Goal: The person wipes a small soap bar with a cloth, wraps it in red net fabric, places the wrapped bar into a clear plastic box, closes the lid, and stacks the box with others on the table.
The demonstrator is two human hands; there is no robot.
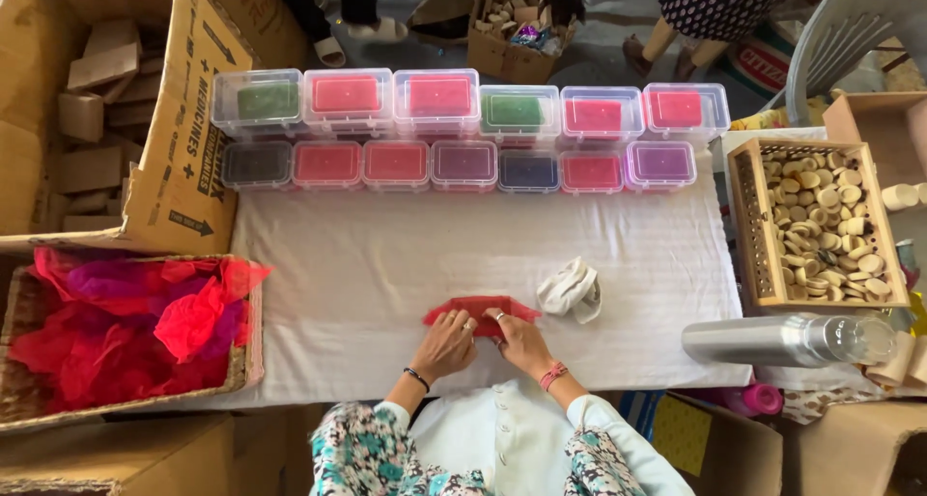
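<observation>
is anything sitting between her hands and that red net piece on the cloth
Nothing visible does. The left hand and right hand already rest on the near edge of the red net piece. The crumpled white cloth lies just to its right, apart from both hands.

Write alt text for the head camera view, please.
Two bare hands, left hand and right hand, press a flat red mesh fabric piece on a white cloth-covered table. Behind it stand two rows of clear plastic lidded boxes.
</observation>
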